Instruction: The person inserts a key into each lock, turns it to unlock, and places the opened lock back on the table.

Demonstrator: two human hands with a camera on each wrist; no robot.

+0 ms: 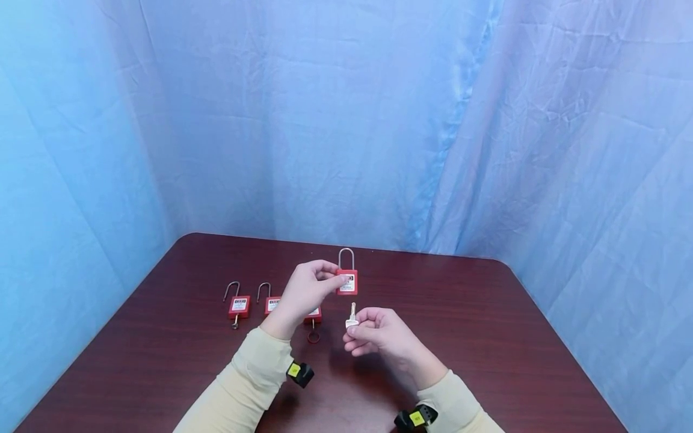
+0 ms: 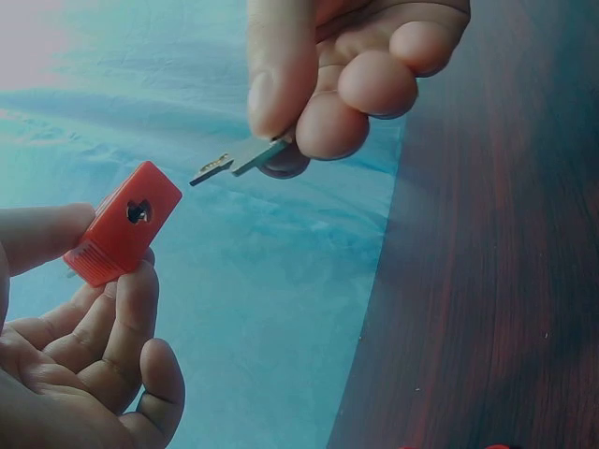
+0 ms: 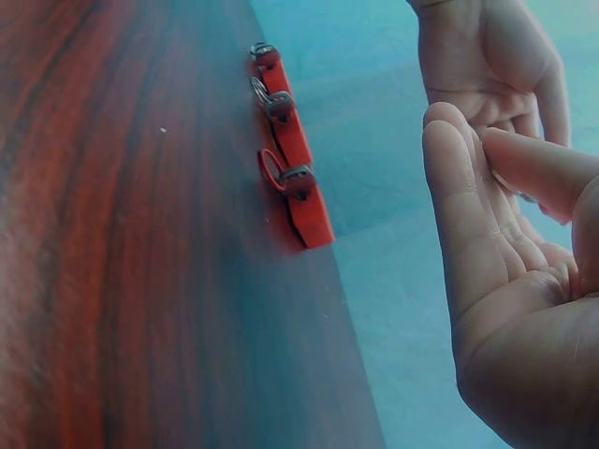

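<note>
So the left hand (image 1: 305, 293) is holding a little red padlock (image 1: 346, 281) up in the air above the middle of the surface (image 1: 487, 337), fingers (image 2: 131, 318) pinching the boxy plastic body from the side with the thumb on one face. It's got a long thin steel shackle, a tall shiny U shape sticking straight up, and a white label on the front. From the left wrist view you can see the bottom of the body, a flat rectangle with a small dark keyhole in it, pointing toward the key. The right hand (image 1: 379, 337) has a small silvery metal key (image 1: 352, 316) pinched between thumb and curled fingers (image 2: 374, 84), blade sticking out, flat and notched at the tip. The key sits just below the padlock, close but not touching it, no contact with the keyhole. Three more red padlocks (image 1: 239, 305) of the same kind lie flat in a row toward the left side of the surface, each with a key in the bottom; the one nearest the left hand has a red ring (image 1: 313, 337) hanging off it. The surface itself is dark reddish wood grain, glossy, with rounded far corners. Wrinkly blue cloth (image 1: 379, 120) hangs all around behind it. Cream sleeves on both arms.
</note>
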